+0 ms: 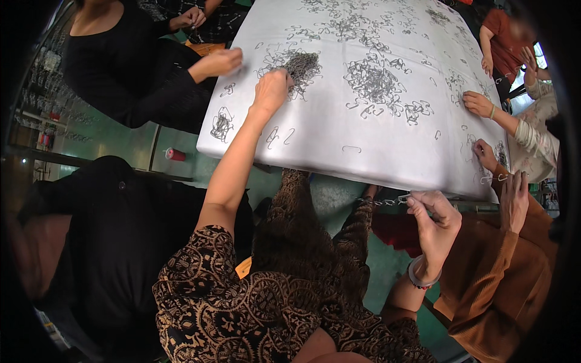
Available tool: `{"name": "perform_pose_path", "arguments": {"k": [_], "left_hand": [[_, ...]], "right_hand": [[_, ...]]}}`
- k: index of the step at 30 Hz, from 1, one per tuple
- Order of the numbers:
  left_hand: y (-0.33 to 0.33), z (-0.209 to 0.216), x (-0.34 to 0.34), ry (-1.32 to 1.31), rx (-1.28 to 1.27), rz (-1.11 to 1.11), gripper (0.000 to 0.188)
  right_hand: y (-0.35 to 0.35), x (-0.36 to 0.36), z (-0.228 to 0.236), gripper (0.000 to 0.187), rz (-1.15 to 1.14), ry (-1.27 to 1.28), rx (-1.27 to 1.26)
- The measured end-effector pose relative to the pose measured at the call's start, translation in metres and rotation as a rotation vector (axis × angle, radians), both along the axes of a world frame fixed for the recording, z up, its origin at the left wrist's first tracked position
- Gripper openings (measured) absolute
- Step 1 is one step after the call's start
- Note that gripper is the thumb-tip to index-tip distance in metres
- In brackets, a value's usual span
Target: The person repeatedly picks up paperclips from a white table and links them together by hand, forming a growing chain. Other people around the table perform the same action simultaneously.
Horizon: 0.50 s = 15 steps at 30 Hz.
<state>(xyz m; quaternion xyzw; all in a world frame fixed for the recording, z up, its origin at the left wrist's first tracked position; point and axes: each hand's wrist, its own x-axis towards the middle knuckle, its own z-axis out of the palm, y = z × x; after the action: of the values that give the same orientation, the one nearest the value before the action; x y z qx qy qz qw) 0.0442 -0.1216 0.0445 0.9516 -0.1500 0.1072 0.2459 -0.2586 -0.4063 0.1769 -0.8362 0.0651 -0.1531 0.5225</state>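
My left hand point(270, 92) reaches over the white-covered table, its fingers drawn together at the edge of a dense pile of thin metal hooks point(304, 62). Whatever it may be pinching is hidden behind the fingers. Off the table's front edge, my right hand point(433, 222) is raised, thumb and fingers pinching the end of a chain of linked metal hooks point(388, 201). The chain stretches away to the left of that hand, over the gap between table and lap. A silver bracelet point(422, 275) circles the right wrist.
Looser heaps of hooks point(375, 83) spread across the white table point(308, 150), with a small clump point(222, 125) at its left corner. A co-worker's hand point(219, 63) moves on the left; other people's hands point(479, 104) work at the right. A red spool-like object point(175, 155) lies lower left.
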Motion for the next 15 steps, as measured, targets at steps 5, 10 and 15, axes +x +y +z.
{"name": "perform_pose_path", "arguments": {"k": [5,10,15], "left_hand": [[-0.006,0.027,-0.016,0.183,-0.131,-0.077,0.013],[-0.05,0.052,-0.088,0.596,-0.764,-0.296,0.017],[-0.083,0.073,-0.189,0.788,-1.056,-0.65,0.018]], "right_hand": [[0.01,-0.007,0.001,0.014,0.016,-0.057,0.04],[0.016,-0.019,-0.009,0.012,-0.119,0.036,0.157],[0.023,-0.019,-0.04,0.012,-0.159,0.031,0.209]]}}
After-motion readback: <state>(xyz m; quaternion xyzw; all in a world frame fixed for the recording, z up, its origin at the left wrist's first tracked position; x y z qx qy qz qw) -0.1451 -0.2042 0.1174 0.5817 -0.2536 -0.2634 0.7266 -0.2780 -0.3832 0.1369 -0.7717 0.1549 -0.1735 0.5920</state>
